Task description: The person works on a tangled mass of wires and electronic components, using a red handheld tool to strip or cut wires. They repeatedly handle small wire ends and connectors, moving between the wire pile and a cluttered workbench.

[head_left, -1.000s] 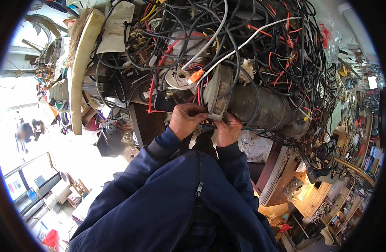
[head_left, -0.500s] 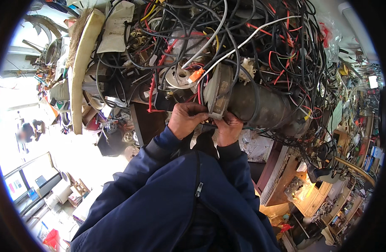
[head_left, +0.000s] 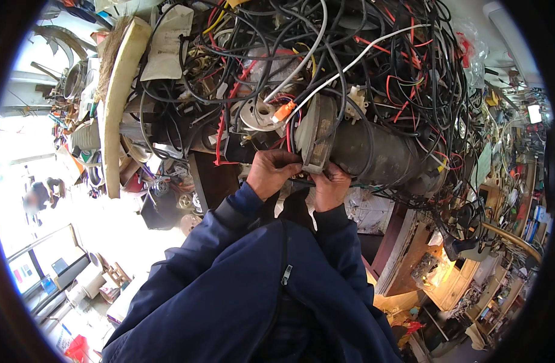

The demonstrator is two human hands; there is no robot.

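Note:
A dark, dirty metal cylinder (head_left: 377,154), shaped like a motor or pump body, lies on its side among tangled cables. Its wide end flange (head_left: 317,133) faces left. My left hand (head_left: 271,172) is closed in a pinch at the lower left of the flange, fingertips against its edge. My right hand (head_left: 331,186) is closed at the lower right of that flange, with fingers partly behind it. Whatever either pinch holds is hidden. Just left of the flange are an orange connector (head_left: 283,112) on wires and a pale round spool-like part (head_left: 257,114).
A thick heap of black, red and white cables (head_left: 374,72) covers the bench behind the cylinder. A long foam-like pale strip (head_left: 113,121) stands at left. Wooden boxes (head_left: 450,287) and crowded shelves fill the right. Another person (head_left: 45,193) is far left.
The view has shifted very slightly. Both hands stay at the flange's lower edge, with hardly any visible movement.

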